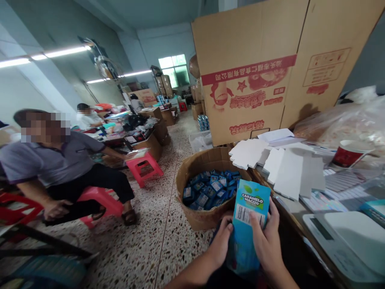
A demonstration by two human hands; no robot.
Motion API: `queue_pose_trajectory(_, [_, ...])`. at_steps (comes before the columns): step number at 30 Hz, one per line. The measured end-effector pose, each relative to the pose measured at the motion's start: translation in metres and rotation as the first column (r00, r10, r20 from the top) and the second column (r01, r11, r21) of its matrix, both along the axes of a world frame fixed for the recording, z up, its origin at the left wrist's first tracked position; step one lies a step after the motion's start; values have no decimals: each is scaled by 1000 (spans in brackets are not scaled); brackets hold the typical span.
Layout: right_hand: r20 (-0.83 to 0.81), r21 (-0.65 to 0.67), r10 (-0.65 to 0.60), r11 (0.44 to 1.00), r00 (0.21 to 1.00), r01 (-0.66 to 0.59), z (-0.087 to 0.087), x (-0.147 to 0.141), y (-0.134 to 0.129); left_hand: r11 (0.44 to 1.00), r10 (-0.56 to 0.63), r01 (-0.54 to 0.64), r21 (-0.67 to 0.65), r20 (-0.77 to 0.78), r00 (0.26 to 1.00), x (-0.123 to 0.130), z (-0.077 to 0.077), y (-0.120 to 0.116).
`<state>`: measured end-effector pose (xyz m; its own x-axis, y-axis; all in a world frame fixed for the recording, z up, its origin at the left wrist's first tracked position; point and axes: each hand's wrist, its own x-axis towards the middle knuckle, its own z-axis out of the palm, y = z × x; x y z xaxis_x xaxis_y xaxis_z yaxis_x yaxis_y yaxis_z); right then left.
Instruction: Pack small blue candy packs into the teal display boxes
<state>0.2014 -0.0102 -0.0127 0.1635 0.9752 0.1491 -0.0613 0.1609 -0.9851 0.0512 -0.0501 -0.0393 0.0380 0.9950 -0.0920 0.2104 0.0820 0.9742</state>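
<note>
so, blue box (243, 233) long axis fwd, lettered end (252, 196) far; l grip (221, 243), r grip (267, 237) closed on it

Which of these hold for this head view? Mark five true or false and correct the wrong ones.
1. The left hand and right hand both touch the carton. True.
2. The carton is plain white. False: it is blue, printed "CARAMELO MACIZO".
3. Blue packs lie in the tub. True.
4. The scale lies in the tub. False: the scale is at the right of the view, nearer the camera than the cup.
5. White sheets lie left of the cup in the view. True.
</note>
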Motion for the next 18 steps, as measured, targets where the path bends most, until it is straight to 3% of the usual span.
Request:
queue_pose_trajectory(1, [31,26,1,1000,1000,-2,1,3,0,998,26,-38,56,194,981,10,5,0])
queue_pose_trajectory(3, [102,60,83,994,991,-90,-5,7,-1,979,58,-148,138,507,860,24,14,1])
queue_pose_trajectory(5, [128,37,191,980,973,-197,-16,9,-2,956,89,-239,172,604,792,31,19,4])
queue_pose_trajectory(8, [76,-48,199,979,977,-196,-38,12,-5,959,118,-248,141,593,796,30,15,7])
queue_pose_trajectory(10, [28,-83,192,978,981,-189,-51,20,-6,980,86,-174,96,586,806,27,7,8])
queue_pose_trajectory(12, [-27,-131,265,955,964,-266,-60,36,-5,993,-1,-69,97,589,808,26,1,8])
queue_pose_trajectory(15, [-92,-183,412,888,907,-422,-63,62,-2,969,-188,67,236,540,821,28,1,7])
queue_pose_trajectory(18, [-85,-158,411,894,908,-420,-51,75,0,921,-286,84,381,512,810,37,7,8])
